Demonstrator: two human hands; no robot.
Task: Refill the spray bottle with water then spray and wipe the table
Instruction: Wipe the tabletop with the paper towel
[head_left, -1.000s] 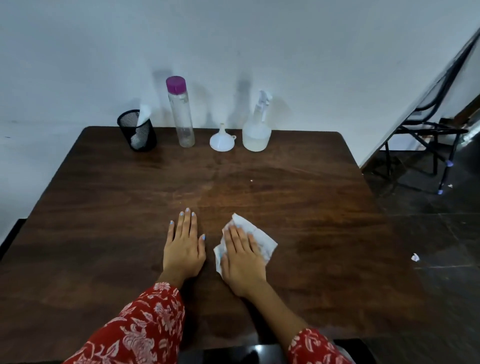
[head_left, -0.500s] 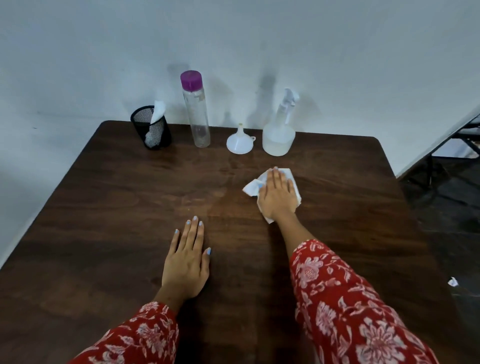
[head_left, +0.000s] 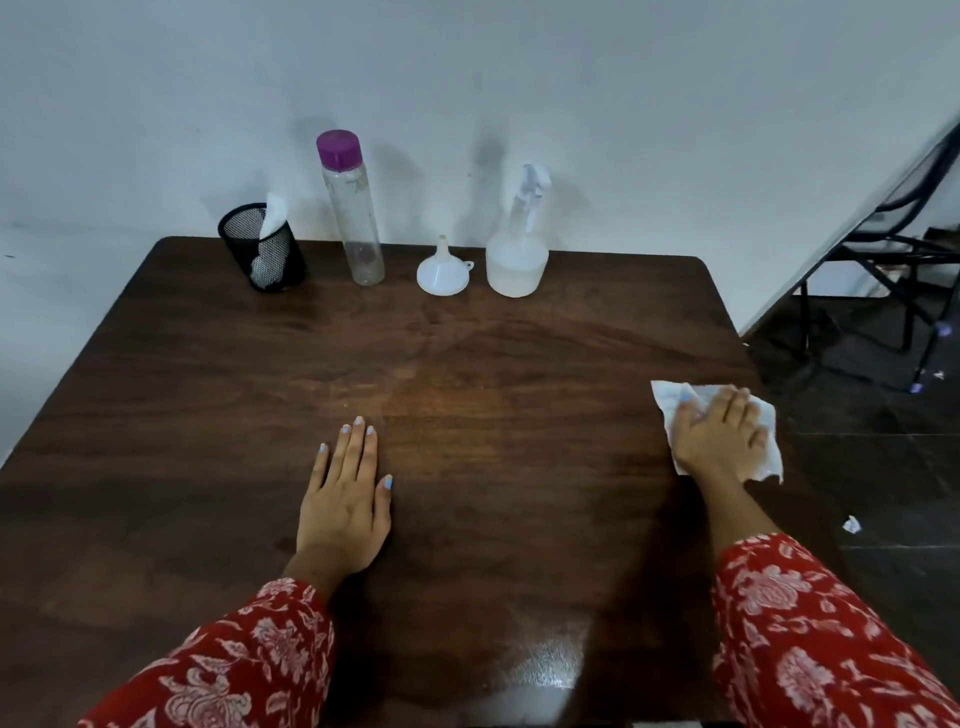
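Note:
My right hand (head_left: 719, 436) presses flat on a white paper towel (head_left: 769, 447) at the right edge of the dark wooden table (head_left: 467, 364); part of the towel hangs past the edge. Near the table's middle my left hand (head_left: 345, 499) lies flat, palm down, holding nothing. The translucent spray bottle (head_left: 517, 257) stands at the back of the table by the wall. Left of it sit a white funnel (head_left: 441, 270) turned upside down and a tall clear bottle with a purple cap (head_left: 353, 218).
A black mesh cup (head_left: 262, 247) with a tissue in it stands at the back left. The white wall runs right behind the table. A dark metal chair frame (head_left: 883, 270) and dark floor lie to the right, with a paper scrap (head_left: 851, 525) on the floor.
My right hand slid the towel from the near middle up toward the spray bottle, then out to the table's right edge. The left hand stayed flat in place.

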